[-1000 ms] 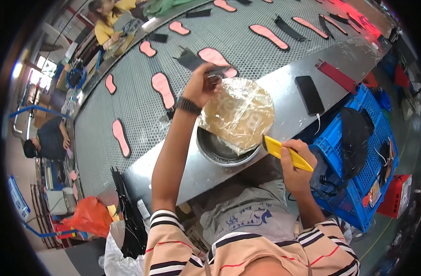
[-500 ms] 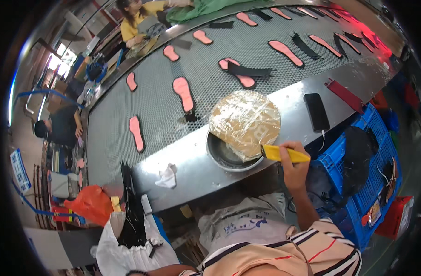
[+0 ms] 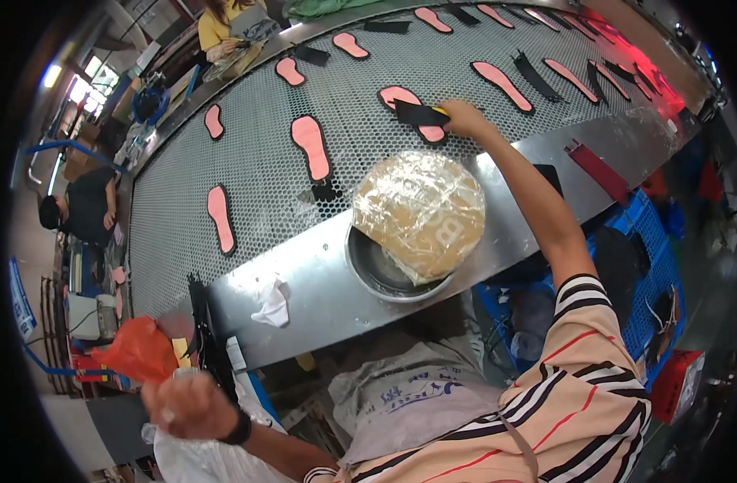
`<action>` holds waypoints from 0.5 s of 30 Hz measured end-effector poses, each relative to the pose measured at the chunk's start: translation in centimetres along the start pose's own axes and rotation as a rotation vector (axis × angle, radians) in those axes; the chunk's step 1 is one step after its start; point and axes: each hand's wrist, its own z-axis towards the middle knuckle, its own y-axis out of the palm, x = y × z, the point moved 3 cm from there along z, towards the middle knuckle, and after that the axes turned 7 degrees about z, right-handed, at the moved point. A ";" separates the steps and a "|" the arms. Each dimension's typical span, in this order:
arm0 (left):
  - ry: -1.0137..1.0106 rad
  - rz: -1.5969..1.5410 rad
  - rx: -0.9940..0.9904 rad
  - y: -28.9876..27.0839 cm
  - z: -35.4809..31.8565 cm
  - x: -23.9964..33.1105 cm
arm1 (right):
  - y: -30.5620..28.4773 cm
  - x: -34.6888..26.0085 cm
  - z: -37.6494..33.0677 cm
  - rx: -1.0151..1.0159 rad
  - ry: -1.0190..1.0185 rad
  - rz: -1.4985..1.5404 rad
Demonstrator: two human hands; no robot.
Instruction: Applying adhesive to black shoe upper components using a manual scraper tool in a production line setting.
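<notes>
While the right hand (image 3: 465, 119) is held out over the mesh belt (image 3: 264, 185), the black strip (image 3: 417, 113) is met by it at the strip's right end. The right hand is closed on a yellow tool (image 3: 441, 110), of which only a sliver is shown between the fingers and the strip; its working end cannot be made out. The strip is laid slantwise across the middle of a pink insole (image 3: 397, 94) with a black border, so that only the insole's upper and lower parts are left uncovered. Whether the strip is pressed or just brushed by the tool cannot be told.

For good work here, the tool is probably best kept low and light, with even strokes along the strip's length, since a limp strip could easily be dragged or curled if pushed from one end. Care also seems called for at the insole's edge, where the open mesh is exposed and stray marks could be left.

The left hand (image 3: 193, 405) is blurred, raised near the bundle of black strips (image 3: 203, 330) and above the white bag (image 3: 215, 455); whether anything is held in it cannot be told. As a judgement, the strip could be better steadied if its free end were pinned by that hand. On the metal table (image 3: 320, 282), the round pan (image 3: 400, 299) is partly covered by a film-wrapped disc (image 3: 421, 217), with a gap left at the near side.
</notes>
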 end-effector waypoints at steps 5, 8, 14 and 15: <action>-0.294 0.703 0.378 -6.0 1.3 -8.1 | 0.2 4.1 0.1 -0.150 -0.123 0.072; -0.182 1.427 0.510 -8.1 0.9 -5.8 | -0.1 6.3 0.7 -0.203 -0.003 -0.003; -0.164 1.924 0.734 -14.2 0.3 1.0 | -0.2 10.7 1.8 -0.212 -0.011 -0.442; -0.221 1.994 0.753 -15.9 0.1 1.4 | -0.9 11.1 2.2 -0.147 -0.021 -0.433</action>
